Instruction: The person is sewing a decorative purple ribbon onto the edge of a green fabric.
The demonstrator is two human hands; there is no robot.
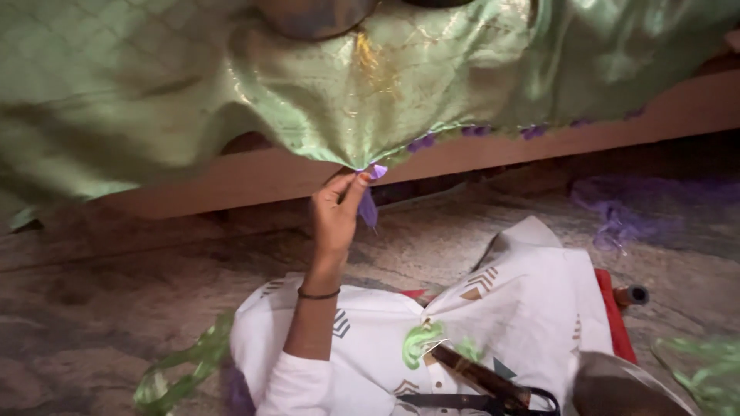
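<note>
A shiny green fabric [308, 92] with gold pattern hangs over a wooden ledge [254, 173]; small purple tassels [474, 131] line its lower edge. My left hand [335, 219] reaches up to that edge and pinches a purple tassel [370, 200] between thumb and fingers. A thin black band circles the wrist, and the sleeve is white. My right hand does not show.
A white patterned cloth [532, 293] over a red cushion [613, 316] lies on my lap, with black-handled scissors [478, 400], a brown-handled tool [470, 371] and green thread [420, 343]. Purple thread [617, 219] lies on the stone floor at right, green ribbon [177, 374] at left. A metal pot [316, 15] rests on the fabric.
</note>
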